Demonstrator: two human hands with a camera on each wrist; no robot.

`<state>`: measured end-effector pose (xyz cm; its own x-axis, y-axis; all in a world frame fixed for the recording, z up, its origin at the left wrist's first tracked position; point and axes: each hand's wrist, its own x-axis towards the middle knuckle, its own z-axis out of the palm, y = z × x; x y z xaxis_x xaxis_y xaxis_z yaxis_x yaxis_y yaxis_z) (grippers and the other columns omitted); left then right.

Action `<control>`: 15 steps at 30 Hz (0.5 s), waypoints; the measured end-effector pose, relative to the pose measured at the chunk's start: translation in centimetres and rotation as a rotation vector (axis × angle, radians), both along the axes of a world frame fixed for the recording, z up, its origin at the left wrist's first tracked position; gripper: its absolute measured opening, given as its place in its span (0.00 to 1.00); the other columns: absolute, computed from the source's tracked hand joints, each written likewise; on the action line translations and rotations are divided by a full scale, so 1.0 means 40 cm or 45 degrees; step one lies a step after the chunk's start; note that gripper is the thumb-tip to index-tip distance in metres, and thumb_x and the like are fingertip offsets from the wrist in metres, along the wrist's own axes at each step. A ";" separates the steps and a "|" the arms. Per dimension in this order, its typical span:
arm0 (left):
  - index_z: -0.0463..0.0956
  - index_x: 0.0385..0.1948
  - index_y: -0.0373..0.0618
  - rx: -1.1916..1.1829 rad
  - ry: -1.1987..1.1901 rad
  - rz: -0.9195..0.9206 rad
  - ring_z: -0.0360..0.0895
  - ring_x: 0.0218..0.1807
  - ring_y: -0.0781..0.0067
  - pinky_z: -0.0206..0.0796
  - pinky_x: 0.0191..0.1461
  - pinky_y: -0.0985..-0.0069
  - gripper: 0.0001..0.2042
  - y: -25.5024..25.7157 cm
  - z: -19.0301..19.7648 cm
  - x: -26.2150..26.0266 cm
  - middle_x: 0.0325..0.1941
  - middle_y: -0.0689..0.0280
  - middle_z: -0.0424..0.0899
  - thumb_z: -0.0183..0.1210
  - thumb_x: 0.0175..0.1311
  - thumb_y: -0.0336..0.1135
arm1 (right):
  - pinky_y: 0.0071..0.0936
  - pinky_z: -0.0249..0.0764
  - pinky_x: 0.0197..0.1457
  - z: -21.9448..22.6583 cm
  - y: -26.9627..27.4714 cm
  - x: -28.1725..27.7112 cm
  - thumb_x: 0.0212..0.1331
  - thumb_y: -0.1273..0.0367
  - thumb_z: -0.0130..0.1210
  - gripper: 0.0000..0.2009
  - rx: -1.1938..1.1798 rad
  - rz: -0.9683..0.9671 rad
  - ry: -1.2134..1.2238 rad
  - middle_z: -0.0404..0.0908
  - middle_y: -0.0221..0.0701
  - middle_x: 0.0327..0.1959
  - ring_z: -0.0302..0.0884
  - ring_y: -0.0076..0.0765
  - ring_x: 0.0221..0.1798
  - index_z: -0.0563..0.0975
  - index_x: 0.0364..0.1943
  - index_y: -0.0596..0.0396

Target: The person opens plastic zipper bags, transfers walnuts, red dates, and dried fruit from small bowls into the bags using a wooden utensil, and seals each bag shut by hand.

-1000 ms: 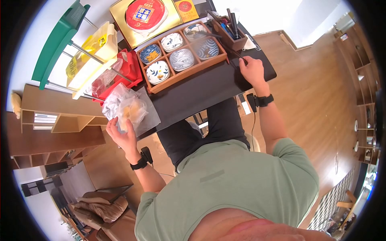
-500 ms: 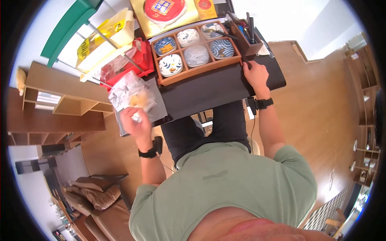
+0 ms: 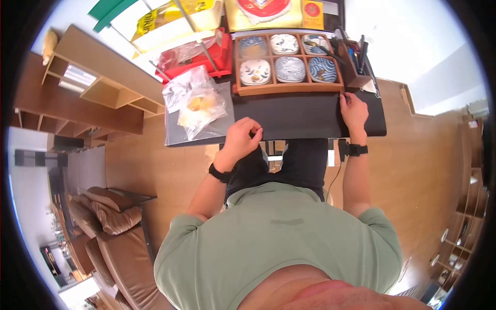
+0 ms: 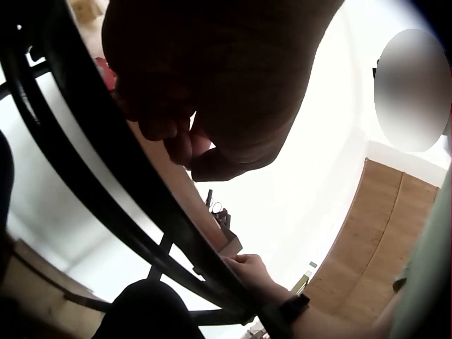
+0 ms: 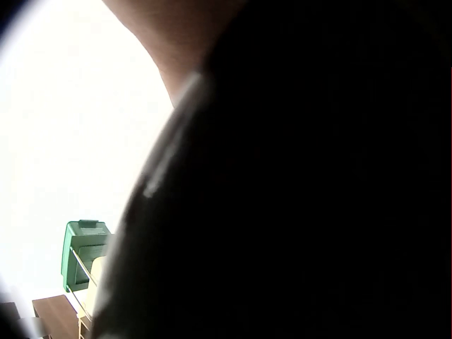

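My left hand hovers at the table's front edge, fingers loosely curled with nothing visible in them; the left wrist view shows its fingers dark against the light. A clear plastic bag with something yellowish inside lies to its left on a grey sheet. My right hand rests at the right of the black table and holds a slim dark stick, mostly hidden by the fingers. Beyond it, a wooden divided tray carries several patterned small bowls.
A wooden pen box with dark pens stands right of the tray. At left are a red basket and a cream bin on a rack. A gold box with a red round package lies at the back.
My left hand has left the plastic bag and moved right, to the table's front edge. The right hand stays beside the pen box. The head view has turned left.
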<state>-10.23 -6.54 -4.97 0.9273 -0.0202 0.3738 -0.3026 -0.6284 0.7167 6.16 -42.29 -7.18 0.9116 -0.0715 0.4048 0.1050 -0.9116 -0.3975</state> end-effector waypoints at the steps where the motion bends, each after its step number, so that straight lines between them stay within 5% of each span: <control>1: 0.79 0.27 0.43 -0.025 -0.003 -0.013 0.80 0.27 0.62 0.72 0.30 0.68 0.04 0.005 -0.011 0.002 0.26 0.63 0.80 0.67 0.56 0.25 | 0.46 0.81 0.39 -0.001 -0.003 0.002 0.61 0.54 0.65 0.15 -0.051 -0.002 -0.001 0.87 0.35 0.28 0.87 0.51 0.34 0.87 0.45 0.45; 15: 0.79 0.25 0.45 -0.116 -0.181 0.007 0.78 0.24 0.64 0.69 0.27 0.69 0.06 0.021 -0.035 -0.013 0.22 0.66 0.77 0.68 0.52 0.24 | 0.24 0.67 0.28 -0.044 -0.040 0.023 0.62 0.64 0.67 0.15 0.404 0.074 -0.121 0.73 0.24 0.15 0.68 0.19 0.19 0.85 0.48 0.59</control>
